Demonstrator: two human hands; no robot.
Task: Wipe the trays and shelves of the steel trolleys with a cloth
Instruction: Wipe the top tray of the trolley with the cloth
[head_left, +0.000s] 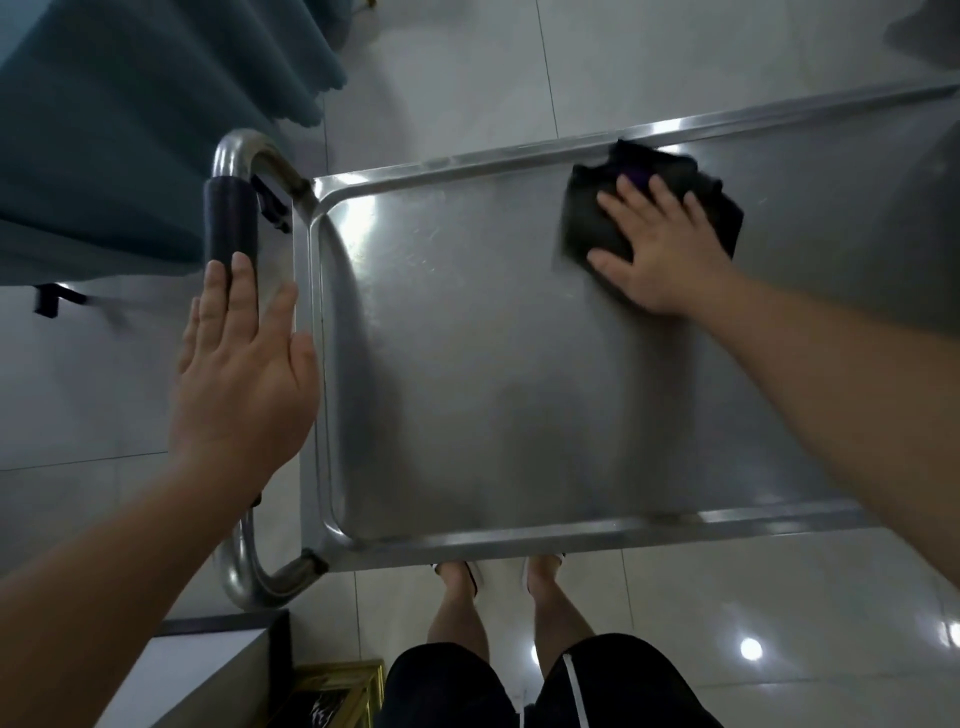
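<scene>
The steel trolley's top tray (467, 374) fills the middle of the head view, shiny and bare. A dark cloth (597, 223) lies crumpled on the tray near its far rim. My right hand (654, 249) presses flat on the cloth with fingers spread and straight. My left hand (239, 364) hovers flat with straight fingers over the trolley's curved handle (231, 218), which has a dark grip sleeve; whether it touches the handle I cannot tell.
A teal curtain (130, 130) hangs at the upper left beside the handle. A white cabinet top (202, 670) and a gold-framed object (343, 691) stand at the lower left. My legs and feet are under the tray's near rim on the glossy tiled floor (727, 623).
</scene>
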